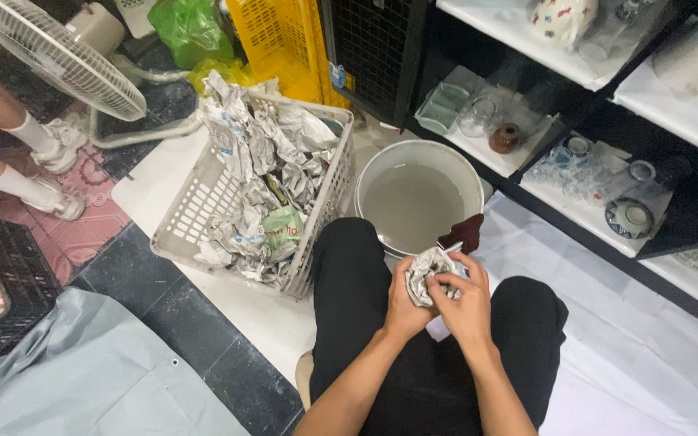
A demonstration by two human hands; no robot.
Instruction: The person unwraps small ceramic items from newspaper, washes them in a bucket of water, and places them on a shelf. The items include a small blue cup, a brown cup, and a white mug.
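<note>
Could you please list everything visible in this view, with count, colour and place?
Newspaper-wrapped bundle: one, grey print, held in both hands over the lap.
Laundry-style basket: one, pale grey, left of the knees, full of crumpled newspaper.
Bucket: one, white, holding cloudy water, ahead of the knees.
Dark red cloth: one, on the bucket rim.
Fan: one, white, upper left.
Yellow crate: one, top centre.
Glassware: several, clear, on the shelves at right.
Another person's feet: two, white shoes, left.
Left hand, right hand: gripping the bundle.
</note>
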